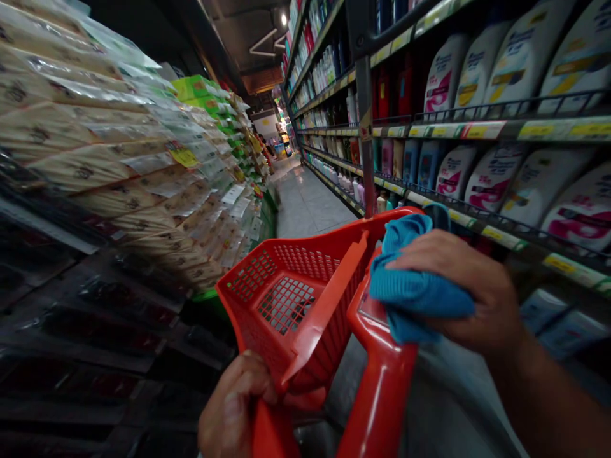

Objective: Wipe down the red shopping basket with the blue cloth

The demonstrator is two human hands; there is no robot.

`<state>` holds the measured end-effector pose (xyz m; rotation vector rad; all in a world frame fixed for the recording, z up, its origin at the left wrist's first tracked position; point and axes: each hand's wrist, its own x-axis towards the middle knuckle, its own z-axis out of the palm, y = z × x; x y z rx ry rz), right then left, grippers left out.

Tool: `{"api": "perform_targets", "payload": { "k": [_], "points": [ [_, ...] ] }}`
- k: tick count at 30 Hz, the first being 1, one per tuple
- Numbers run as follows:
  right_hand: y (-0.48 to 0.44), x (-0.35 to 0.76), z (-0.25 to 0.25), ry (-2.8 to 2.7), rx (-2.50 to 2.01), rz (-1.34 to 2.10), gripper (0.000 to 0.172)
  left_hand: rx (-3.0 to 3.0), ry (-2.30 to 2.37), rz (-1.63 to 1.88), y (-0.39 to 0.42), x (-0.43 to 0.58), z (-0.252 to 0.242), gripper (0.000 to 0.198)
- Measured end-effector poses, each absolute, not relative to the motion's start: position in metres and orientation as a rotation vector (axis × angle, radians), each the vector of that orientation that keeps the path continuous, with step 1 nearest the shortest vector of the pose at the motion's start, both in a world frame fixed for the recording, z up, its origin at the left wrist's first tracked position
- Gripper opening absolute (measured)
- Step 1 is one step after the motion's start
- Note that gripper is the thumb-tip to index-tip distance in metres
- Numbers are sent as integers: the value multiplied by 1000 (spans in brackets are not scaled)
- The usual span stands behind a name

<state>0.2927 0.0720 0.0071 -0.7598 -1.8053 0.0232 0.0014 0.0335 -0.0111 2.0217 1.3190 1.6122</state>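
Note:
A red plastic shopping cart (pixel 329 299) stands in front of me, its mesh-walled basket tilted in view. My left hand (pixel 238 397) is closed around the cart's red edge at the near left. In my right hand (pixel 463 280) is a bunched blue cloth (pixel 405 286), ribbed in texture. The cloth lies against the top of the cart's glossy red handle (pixel 382 375), partly covering it. The right hand's fingers curl over the cloth, and some of them are hidden behind it.
Shelves (pixel 534 130) of shampoo bottles (pixel 525 51) run along the right, close to my right arm. Stacked plastic-wrapped packs (pixel 119 146) rise on the left, with green packs (pixel 205 92) beyond. A grey tiled aisle floor (pixel 305 203) stretches ahead between them.

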Motion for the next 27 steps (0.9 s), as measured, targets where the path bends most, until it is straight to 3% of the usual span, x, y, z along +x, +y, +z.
{"api": "perform_targets", "payload": {
  "k": [10,17,22,27],
  "points": [
    [94,286,8,-1637,-886,27,15,2016,1328,1605,50,1,-24,52],
    [62,256,-14,-1733,-741,-32,31,2072,1219,1598,72,-5,-20,48],
    [105,258,-38,-1132,-1036,-145,25,1901,1331,1629,80,2,-19,50],
    [106,228,-61,-713,-1107,-21,29,1876,1414,1560,75,1,-15,48]
  ]
}}
